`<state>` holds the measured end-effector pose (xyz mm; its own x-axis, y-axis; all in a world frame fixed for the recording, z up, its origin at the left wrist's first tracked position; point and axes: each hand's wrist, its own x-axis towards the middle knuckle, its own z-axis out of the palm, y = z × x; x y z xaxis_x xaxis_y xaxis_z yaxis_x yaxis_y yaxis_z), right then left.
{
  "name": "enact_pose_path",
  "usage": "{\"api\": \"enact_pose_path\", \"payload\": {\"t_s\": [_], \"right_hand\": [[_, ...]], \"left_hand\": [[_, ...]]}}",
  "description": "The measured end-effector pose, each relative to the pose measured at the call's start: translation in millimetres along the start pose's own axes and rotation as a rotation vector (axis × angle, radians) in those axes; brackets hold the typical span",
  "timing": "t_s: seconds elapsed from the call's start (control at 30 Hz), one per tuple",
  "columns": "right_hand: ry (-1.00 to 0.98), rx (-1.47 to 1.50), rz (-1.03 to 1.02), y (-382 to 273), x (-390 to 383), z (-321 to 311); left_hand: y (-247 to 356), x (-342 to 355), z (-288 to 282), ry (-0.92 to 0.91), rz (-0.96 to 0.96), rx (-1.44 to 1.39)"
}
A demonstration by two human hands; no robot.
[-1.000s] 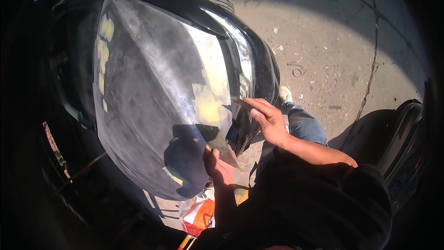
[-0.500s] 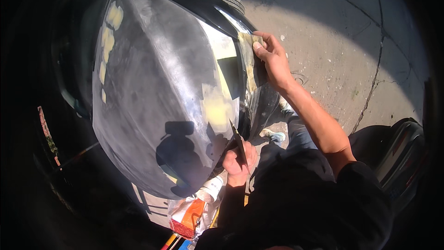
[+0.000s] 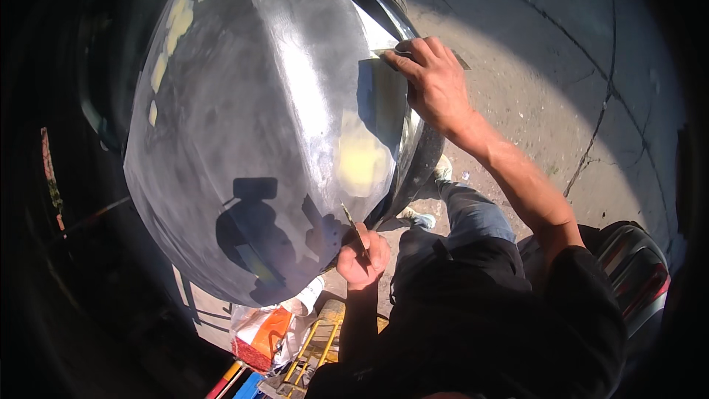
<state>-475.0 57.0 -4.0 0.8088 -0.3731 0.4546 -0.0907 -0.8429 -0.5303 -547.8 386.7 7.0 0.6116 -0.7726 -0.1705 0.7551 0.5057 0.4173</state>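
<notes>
The car's grey, sanded hood fills the left and middle, with pale yellow filler patches near its right edge and more along its far left. My right hand grips a thin flat spreader at the hood's upper right edge by the headlight, fingers curled over it. My left hand is closed on a second flat spreader, held almost edge-on at the hood's lower right edge. A shadow of my head and hand falls on the hood.
A white-and-orange bag and a yellow metal frame lie below the hood. My legs and shoes stand beside it on cracked concrete. Another vehicle's rear is at lower right.
My right hand has moved up along the hood's edge with its spreader. My left hand's spreader has turned from flat to edge-on. The view has shifted over the hood.
</notes>
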Motion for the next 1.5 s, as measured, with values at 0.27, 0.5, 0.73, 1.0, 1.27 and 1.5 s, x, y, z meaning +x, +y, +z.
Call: {"api": "enact_pose_path", "payload": {"t_s": [0.27, 0.5, 0.73, 1.0, 1.27, 1.5], "right_hand": [[-0.202, -0.258, -0.101, -12.4, -4.7, 29.2], [-0.228, -0.128, 0.005, -82.0, -64.8, 31.3], [-0.217, -0.044, 0.080, -126.3, -94.5, 27.0], [-0.080, 1.241, 0.517, -188.6, -104.7, -66.6], [-0.304, 0.813, 0.206, -143.3, -151.4, -69.6], [-0.444, 1.148, 1.040, -100.2, -182.6, -39.9]], "left_hand": [[-19.7, -35.2, -11.7, 0.068, 0.070, -0.059], [-6.4, -51.9, -23.8, 0.086, 0.078, 0.020], [15.6, -45.5, -10.4, 0.164, 0.098, 0.094], [12.9, -26.8, 30.7, 0.522, 0.172, 0.327], [18.6, -50.4, 24.6, 0.420, 0.151, 0.198], [10.9, -70.6, 17.7, 0.259, 0.148, 0.147]]}}
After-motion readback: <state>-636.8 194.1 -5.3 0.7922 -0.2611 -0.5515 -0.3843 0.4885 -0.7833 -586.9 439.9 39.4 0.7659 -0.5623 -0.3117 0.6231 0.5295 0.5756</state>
